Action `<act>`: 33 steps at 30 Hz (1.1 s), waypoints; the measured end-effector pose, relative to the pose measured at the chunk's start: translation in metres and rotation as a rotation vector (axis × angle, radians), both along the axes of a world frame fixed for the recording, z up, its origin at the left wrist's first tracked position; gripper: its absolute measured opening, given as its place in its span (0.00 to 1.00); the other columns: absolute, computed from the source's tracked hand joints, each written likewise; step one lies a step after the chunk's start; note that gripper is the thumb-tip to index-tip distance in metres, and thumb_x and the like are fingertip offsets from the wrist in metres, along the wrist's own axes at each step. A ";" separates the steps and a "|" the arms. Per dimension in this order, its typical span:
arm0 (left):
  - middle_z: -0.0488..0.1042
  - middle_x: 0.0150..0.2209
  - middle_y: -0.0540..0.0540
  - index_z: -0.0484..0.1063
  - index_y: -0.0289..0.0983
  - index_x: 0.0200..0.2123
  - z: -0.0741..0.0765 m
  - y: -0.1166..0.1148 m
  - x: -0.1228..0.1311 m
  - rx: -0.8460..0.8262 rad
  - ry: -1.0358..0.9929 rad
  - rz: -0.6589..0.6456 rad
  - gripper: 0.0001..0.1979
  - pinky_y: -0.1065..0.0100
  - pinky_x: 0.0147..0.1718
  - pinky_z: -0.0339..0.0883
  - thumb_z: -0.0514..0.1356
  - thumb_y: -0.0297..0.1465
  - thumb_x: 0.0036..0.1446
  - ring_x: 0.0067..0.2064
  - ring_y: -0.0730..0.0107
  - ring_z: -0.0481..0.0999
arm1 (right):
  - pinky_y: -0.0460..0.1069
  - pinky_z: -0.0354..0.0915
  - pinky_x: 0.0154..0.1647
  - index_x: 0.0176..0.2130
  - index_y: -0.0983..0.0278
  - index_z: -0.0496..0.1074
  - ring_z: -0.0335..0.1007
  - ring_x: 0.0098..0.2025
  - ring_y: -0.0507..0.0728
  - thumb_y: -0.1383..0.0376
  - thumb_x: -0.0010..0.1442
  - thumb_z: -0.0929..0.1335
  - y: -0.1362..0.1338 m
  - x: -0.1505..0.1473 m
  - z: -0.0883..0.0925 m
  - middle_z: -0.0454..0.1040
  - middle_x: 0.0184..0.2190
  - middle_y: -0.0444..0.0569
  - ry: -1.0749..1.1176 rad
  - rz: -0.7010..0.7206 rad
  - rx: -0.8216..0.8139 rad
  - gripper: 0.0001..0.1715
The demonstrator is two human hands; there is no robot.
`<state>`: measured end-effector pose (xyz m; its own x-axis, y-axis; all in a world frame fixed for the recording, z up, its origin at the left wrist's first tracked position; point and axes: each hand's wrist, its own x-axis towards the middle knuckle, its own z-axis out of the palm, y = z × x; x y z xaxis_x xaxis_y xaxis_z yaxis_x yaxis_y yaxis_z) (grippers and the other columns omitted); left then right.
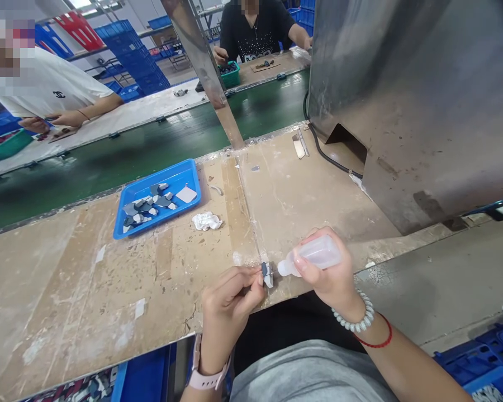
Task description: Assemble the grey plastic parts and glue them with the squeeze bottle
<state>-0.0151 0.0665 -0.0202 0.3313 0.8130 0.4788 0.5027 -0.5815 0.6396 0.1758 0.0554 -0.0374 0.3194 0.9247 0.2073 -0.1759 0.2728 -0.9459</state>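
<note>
Left hand (231,293) pinches small dark-grey-and-white piece (267,276) | right hand (335,285) grips translucent squeeze bottle (322,250) | blue plastic tray (178,175) holds grey and white pieces (164,201), pale square (186,194)

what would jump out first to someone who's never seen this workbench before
Probably the bright blue tray of grey and white pieces, left of centre on the brown worktop. Then the hands at the near edge: the right hand holds a translucent squeeze bottle, its tip pointed at a small grey-and-white piece in the left hand. The big metal housing fills the upper right.
</note>
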 end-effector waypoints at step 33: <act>0.82 0.30 0.45 0.77 0.37 0.27 0.004 -0.001 -0.001 -0.106 0.004 0.012 0.11 0.69 0.34 0.77 0.61 0.27 0.63 0.34 0.65 0.83 | 0.48 0.74 0.32 0.42 0.58 0.65 0.75 0.31 0.53 0.62 0.53 0.78 -0.001 -0.005 -0.004 0.75 0.33 0.41 0.099 -0.079 -0.027 0.22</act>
